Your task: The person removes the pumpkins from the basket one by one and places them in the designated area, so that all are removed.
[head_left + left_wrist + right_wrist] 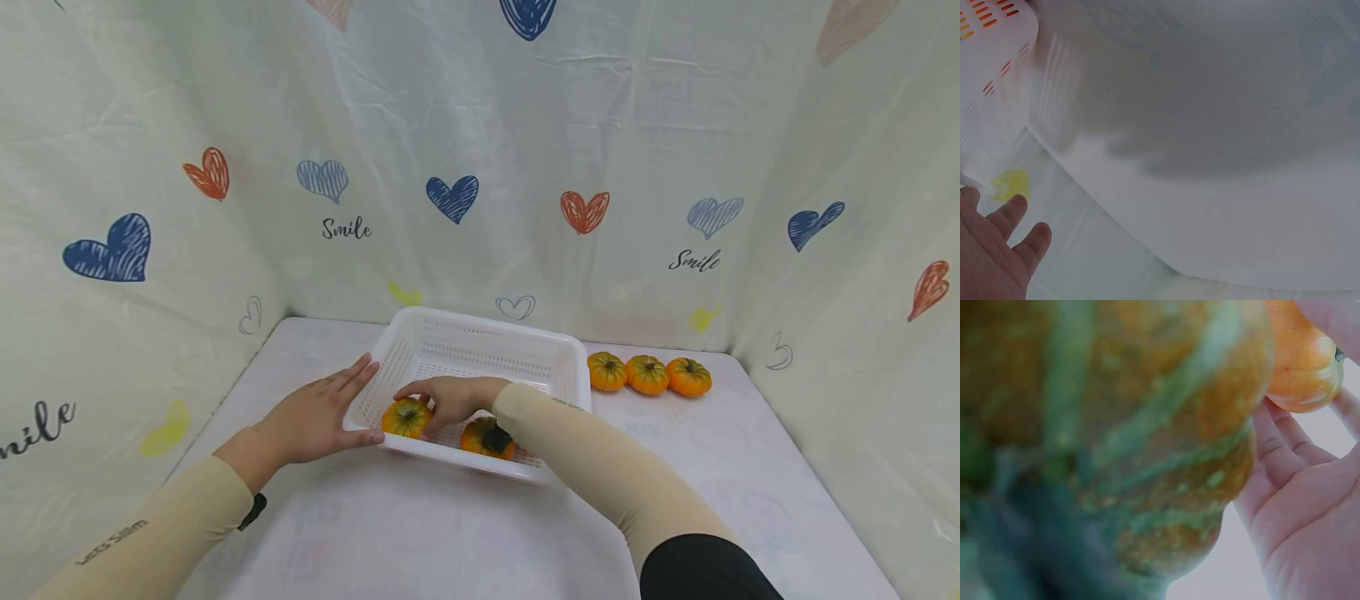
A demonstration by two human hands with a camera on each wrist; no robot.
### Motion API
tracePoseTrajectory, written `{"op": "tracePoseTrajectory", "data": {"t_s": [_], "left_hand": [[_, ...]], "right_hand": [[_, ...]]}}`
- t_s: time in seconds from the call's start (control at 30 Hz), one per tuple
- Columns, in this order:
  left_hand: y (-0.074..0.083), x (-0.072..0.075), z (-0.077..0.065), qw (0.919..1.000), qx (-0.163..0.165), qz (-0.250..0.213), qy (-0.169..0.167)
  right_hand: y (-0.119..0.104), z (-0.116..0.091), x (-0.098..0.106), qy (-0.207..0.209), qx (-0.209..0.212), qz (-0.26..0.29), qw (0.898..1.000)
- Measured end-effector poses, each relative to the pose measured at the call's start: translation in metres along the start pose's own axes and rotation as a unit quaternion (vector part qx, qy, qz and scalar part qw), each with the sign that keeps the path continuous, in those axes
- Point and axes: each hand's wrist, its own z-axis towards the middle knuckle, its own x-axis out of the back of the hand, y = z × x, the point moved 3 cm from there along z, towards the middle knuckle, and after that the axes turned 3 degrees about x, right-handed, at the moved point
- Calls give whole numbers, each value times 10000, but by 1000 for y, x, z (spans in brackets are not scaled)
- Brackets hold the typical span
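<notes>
Heart-printed sheeting (450,108) walls three sides of the white table (420,533). The left hand (317,419), fingers spread straight, touches the basket (480,337); inside, the right hand (457,398) curls its fingers round one pumpkin (406,417), left of a second pumpkin (482,437). Farther right, three pumpkins (647,375) form a row.

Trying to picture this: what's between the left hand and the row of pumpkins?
The head view shows the white basket, two pumpkins inside, right hand and forearm.
</notes>
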Motion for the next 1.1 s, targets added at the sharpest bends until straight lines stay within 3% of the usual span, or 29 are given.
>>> {"op": "tracePoseTrajectory", "data": {"t_s": [0.3,0.57,0.83,1.1], "left_hand": [[0,0,-1,9999,-77,-62,28],[0,1,0,10000,-85,-10,-33],[1,4,-1,9999,-98,-15,-68],[2,3,-1,9999,-159,16,-15]], "right_hand": [[-2,-6,14,341,217,-312,9987],[2,-23,37,601,223,65,9979],[5,-53,62,1026,146,350,9940],[14,-95,81,1395,226,946,9854]]}}
